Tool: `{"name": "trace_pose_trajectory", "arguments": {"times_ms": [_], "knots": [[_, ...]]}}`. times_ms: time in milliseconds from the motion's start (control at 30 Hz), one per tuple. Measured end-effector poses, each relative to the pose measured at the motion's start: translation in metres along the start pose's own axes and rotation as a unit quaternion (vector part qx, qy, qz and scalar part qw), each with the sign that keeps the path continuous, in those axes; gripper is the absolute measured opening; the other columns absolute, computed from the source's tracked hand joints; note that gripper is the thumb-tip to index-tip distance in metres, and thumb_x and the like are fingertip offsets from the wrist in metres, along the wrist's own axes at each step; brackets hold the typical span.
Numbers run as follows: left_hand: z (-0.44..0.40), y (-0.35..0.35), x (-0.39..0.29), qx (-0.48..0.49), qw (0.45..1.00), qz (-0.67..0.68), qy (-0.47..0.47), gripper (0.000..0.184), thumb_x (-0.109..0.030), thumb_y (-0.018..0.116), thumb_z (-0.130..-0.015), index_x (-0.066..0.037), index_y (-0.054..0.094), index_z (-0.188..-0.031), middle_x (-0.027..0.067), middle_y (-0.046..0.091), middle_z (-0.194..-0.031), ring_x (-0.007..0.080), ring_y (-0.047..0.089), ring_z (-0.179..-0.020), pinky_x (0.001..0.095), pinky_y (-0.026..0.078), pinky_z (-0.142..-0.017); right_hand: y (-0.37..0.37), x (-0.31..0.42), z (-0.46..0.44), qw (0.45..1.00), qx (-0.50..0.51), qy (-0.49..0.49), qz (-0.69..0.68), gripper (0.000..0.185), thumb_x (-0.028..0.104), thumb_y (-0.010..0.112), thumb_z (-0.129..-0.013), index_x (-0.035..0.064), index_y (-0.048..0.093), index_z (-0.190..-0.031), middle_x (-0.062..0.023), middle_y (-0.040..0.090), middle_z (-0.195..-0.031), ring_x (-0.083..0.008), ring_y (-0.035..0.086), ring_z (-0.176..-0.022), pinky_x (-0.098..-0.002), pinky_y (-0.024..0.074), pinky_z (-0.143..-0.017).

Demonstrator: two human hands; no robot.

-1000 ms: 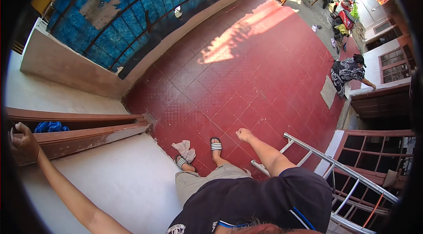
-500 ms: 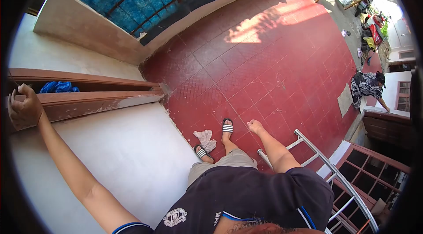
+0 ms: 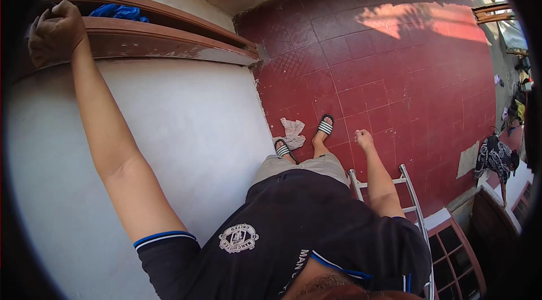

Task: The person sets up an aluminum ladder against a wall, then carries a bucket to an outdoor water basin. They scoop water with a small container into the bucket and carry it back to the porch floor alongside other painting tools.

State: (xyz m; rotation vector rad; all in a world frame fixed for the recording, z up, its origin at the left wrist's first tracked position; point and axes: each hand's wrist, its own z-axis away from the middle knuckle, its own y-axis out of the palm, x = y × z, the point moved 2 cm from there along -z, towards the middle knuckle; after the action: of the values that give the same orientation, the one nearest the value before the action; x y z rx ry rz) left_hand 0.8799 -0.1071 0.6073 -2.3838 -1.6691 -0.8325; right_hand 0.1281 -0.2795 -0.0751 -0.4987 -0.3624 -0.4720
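At the upper left my left hand point(image 3: 56, 32) is raised beside a brown wooden frame point(image 3: 164, 46), its fingers curled. A thin dark wire-like line point(image 3: 49, 0) shows by its fingertips; what the fingers hold is too small to make out. A crumpled blue plastic bag point(image 3: 118, 12) lies in the gap of the frame, right of this hand. My right hand point(image 3: 363, 139) hangs low over the red tiled floor point(image 3: 395, 102), closed in a loose fist with no object visible in it. The metal ladder point(image 3: 411, 198) stands near my right forearm.
A pale cloth point(image 3: 291, 133) lies on the floor by my sandalled feet. White wall point(image 3: 186, 114) fills the left side. At the far right a person point(image 3: 495, 156) in patterned clothing reaches toward a ledge, near windows point(image 3: 454, 255) and a dark doorway.
The view has turned, so the frame, blue bag and both hands sit higher and further right. My left hand stays raised at the frame; my right stays closed. The person's arm now points downward in view.
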Motion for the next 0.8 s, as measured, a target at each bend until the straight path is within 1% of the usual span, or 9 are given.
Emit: {"name": "trace_pose_trajectory", "arguments": {"times_ms": [67,100,200,233,400,500,567,667,800], "knots": [[-0.001,-0.006,-0.005,-0.089,0.994,-0.052,0.043,0.009,-0.027,0.062,-0.060,-0.020,0.057,-0.057,-0.0041,0.063,-0.078,0.0200,0.058,-0.081,0.0421,0.037,-0.071,-0.009,-0.007,0.004,0.999,-0.010,0.033,-0.009,0.020,0.028,0.053,-0.095,0.0101,0.059,-0.086,-0.0003,0.060,-0.069,-0.0098,0.057,-0.057,-0.0268,0.0454,-0.048],[-0.001,-0.004,-0.004,-0.077,0.995,-0.042,0.037,0.009,-0.027,0.062,-0.061,-0.021,0.056,-0.058,-0.0054,0.062,-0.083,0.0196,0.056,-0.085,0.0421,0.036,-0.073,-0.012,-0.011,0.003,0.999,-0.010,0.030,-0.008,0.020,0.028,0.053,-0.095,0.0101,0.059,-0.086,-0.0003,0.060,-0.069,-0.0098,0.057,-0.057,-0.0268,0.0454,-0.048],[0.001,-0.007,-0.006,-0.076,0.996,-0.042,0.020,0.008,-0.027,0.062,-0.062,-0.022,0.056,-0.061,-0.0065,0.061,-0.086,0.0202,0.055,-0.086,0.0421,0.035,-0.073,-0.016,-0.018,-0.003,0.999,-0.015,0.042,-0.001,0.020,0.028,0.053,-0.095,0.0102,0.059,-0.087,-0.0005,0.060,-0.069,-0.0096,0.058,-0.057,-0.0263,0.0442,-0.047],[0.000,-0.009,-0.006,-0.060,0.997,-0.038,0.013,0.008,-0.028,0.062,-0.063,-0.022,0.056,-0.063,-0.0071,0.060,-0.088,0.0206,0.054,-0.088,0.0417,0.035,-0.074,-0.016,-0.017,-0.003,0.999,-0.015,0.041,-0.010,0.020,0.028,0.053,-0.095,0.0101,0.059,-0.087,-0.0006,0.060,-0.069,-0.0098,0.058,-0.057,-0.0260,0.0438,-0.047],[0.002,-0.006,-0.003,-0.067,0.997,-0.032,0.015,0.008,-0.029,0.061,-0.063,-0.022,0.056,-0.063,-0.0067,0.060,-0.086,0.0208,0.054,-0.087,0.0415,0.034,-0.075,-0.017,0.017,-0.011,1.000,-0.009,0.018,0.018,0.021,0.029,0.054,-0.095,0.0095,0.058,-0.087,-0.0006,0.060,-0.069,-0.0101,0.057,-0.057,-0.0254,0.0428,-0.046],[0.000,-0.007,-0.005,-0.074,0.997,-0.025,0.024,0.008,-0.028,0.062,-0.063,-0.022,0.057,-0.063,-0.0058,0.060,-0.086,0.0209,0.054,-0.086,0.0418,0.034,-0.074,-0.013,0.037,-0.030,1.000,-0.003,-0.016,-0.003,0.022,0.029,0.054,-0.095,0.0088,0.058,-0.087,-0.0006,0.060,-0.069,-0.0100,0.057,-0.056,-0.0252,0.0428,-0.047],[0.000,-0.007,-0.005,-0.073,0.997,-0.027,0.028,0.008,-0.028,0.062,-0.063,-0.022,0.057,-0.061,-0.0056,0.060,-0.085,0.0211,0.054,-0.086,0.0418,0.034,-0.074,-0.014,0.063,-0.028,0.998,-0.022,-0.058,0.001,0.026,0.027,0.056,-0.092,0.0029,0.059,-0.081,-0.0034,0.060,-0.066,-0.0117,0.058,-0.057,-0.0284,0.0477,-0.054],[0.001,-0.006,-0.003,-0.074,0.996,-0.025,0.038,0.009,-0.028,0.062,-0.063,-0.021,0.057,-0.059,-0.0047,0.061,-0.083,0.0216,0.054,-0.086,0.0422,0.034,-0.074,-0.013,0.093,-0.029,0.997,-0.012,-0.075,-0.015,0.027,0.028,0.056,-0.092,0.0026,0.060,-0.082,-0.0039,0.061,-0.066,-0.0119,0.059,-0.058,-0.0287,0.0479,-0.056],[0.005,0.001,0.002,-0.067,0.997,-0.026,0.035,0.011,-0.029,0.061,-0.062,-0.019,0.061,-0.056,-0.0019,0.062,-0.082,0.0227,0.054,-0.087,0.0432,0.034,-0.074,-0.006,0.095,-0.044,0.997,-0.007,-0.082,-0.006,0.028,0.028,0.056,-0.092,0.0023,0.060,-0.082,-0.0046,0.062,-0.066,-0.0124,0.059,-0.058,-0.0297,0.0480,-0.057]]}}
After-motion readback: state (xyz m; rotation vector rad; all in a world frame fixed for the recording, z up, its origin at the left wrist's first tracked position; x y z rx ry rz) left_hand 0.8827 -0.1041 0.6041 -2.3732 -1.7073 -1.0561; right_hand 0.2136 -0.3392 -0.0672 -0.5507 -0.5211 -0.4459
